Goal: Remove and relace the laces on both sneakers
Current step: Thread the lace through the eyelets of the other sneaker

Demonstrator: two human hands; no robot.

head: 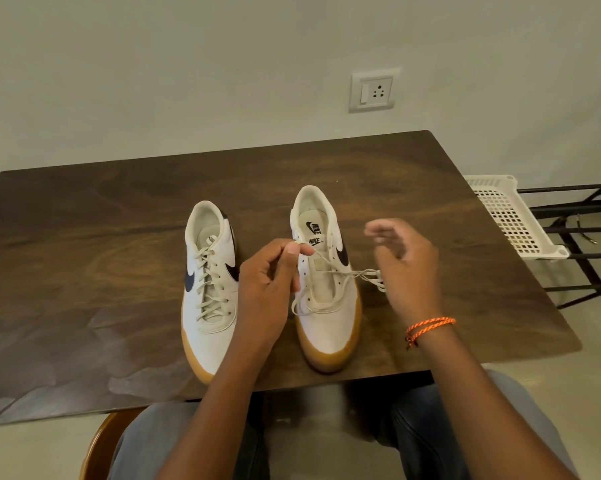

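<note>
The right sneaker [327, 289] stands toes toward you on the bench [84, 271], most of its lace [330, 271] pulled out of the upper eyelets and trailing off to its right. Your left hand [268, 285] pinches one end of that lace between thumb and forefinger above the tongue. Your right hand [403, 265] hovers just right of the shoe, blurred, fingers seemingly loose and holding nothing. The left sneaker [209, 289] sits beside it, fully laced. A white basket [510, 216] stands off the bench's right edge.

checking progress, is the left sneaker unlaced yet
No, the left sneaker is laced up its eyelets; only the right sneaker has loose lace.
</note>
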